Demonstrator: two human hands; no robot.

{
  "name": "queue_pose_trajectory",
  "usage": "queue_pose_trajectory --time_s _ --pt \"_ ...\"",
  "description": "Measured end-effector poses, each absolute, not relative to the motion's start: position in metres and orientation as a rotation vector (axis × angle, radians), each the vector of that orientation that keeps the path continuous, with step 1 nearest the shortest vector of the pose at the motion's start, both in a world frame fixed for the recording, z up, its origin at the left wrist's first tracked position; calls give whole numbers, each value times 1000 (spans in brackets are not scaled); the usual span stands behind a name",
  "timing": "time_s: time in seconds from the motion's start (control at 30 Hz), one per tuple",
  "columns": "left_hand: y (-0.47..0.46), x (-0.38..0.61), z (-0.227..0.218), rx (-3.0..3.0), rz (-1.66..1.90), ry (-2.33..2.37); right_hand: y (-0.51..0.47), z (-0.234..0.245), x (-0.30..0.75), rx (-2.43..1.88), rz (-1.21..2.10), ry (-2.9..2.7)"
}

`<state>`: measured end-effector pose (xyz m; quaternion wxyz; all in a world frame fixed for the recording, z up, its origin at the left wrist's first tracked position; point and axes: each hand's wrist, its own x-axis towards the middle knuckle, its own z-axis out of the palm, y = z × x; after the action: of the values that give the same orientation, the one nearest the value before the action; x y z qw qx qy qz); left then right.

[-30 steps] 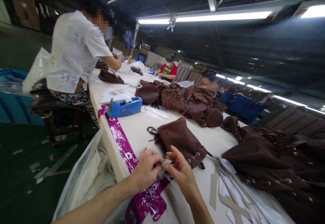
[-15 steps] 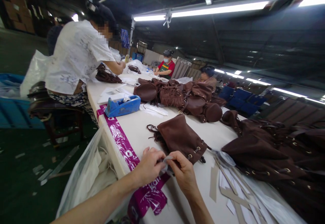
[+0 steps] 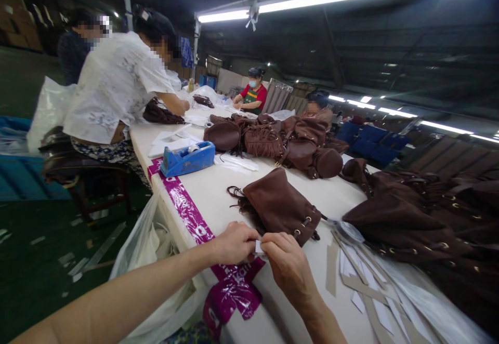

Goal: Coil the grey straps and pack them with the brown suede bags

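"Just past the knuckles, is that a brown suede drawstring bag (image 3: 278,206)?"

"Yes, lying on its side on the white worktable (image 3: 218,203), barely beyond the right hand (image 3: 288,263), its cords trailing out past the left hand (image 3: 234,243)."

"How do the hands stand?"

"Close together, almost touching. Both pinch a small white slip (image 3: 258,246) at the fingertips; paper or label, too small to tell."

"How would you keep that neat?"

"I'd pinch right at the slip's edges, wrists low, and keep it clear of the suede."

"What's around them?"

"Left of the left hand, purple printed tape (image 3: 187,209) runs along the table edge, with a blue tape dispenser (image 3: 187,159) farther ahead. Right of the right hand, tan strips (image 3: 331,268) and white paper pieces (image 3: 346,266) lie beside a heap of brown bags (image 3: 405,224)."
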<state>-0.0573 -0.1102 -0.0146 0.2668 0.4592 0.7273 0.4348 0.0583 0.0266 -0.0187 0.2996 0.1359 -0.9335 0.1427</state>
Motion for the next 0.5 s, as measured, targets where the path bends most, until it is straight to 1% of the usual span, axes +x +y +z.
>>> queue_pose_trajectory --time_s 0.1,0.2,0.37,0.43,0.5 --pt "-108 -54 -23 1127 1188 1848 24 -18 67 415 296 -2548" --pt "-105 -54 -27 1013 1179 1710 25 -17 74 473 310 -2593" --pt "-102 -61 -20 918 1153 1538 27 -12 81 501 184 -2661" --pt "-102 -58 -15 975 1164 1547 20 -8 89 428 112 -2691" --pt "-102 -52 -13 1130 1158 1665 10 -1 98 338 36 -2712"
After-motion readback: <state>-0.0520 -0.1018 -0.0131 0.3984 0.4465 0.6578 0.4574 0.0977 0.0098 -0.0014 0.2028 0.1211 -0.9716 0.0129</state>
